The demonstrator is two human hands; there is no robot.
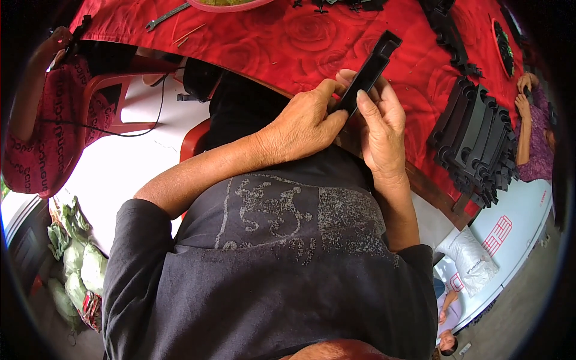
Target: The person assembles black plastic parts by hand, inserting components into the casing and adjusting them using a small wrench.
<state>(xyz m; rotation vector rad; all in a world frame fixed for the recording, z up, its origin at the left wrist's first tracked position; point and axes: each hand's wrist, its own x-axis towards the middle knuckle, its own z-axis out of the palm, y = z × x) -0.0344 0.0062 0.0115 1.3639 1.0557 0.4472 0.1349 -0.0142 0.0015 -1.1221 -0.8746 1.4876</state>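
Observation:
A long black plastic channel-shaped piece (377, 60) is held up at a slant over the table's near edge, its far end pointing up and to the right. My left hand (307, 118) is closed around its lower end, fingers and thumb pinching it from the left. On the other side my right hand (382, 120) grips it too, with the thumb along the near face and fingers partly hidden behind. To the right on the red rose-patterned tablecloth (258, 51) lies a pile of similar black plastic pieces (471, 135).
More black parts (447, 36) run along the table's far right. A wrench (167, 17), thin sticks (191, 35) and a yellowish basin (231, 6) lie at the back. Co-workers sit left (45, 120) and right (531, 138). A red chair (108, 90) stands left, near a dark cable (157, 117).

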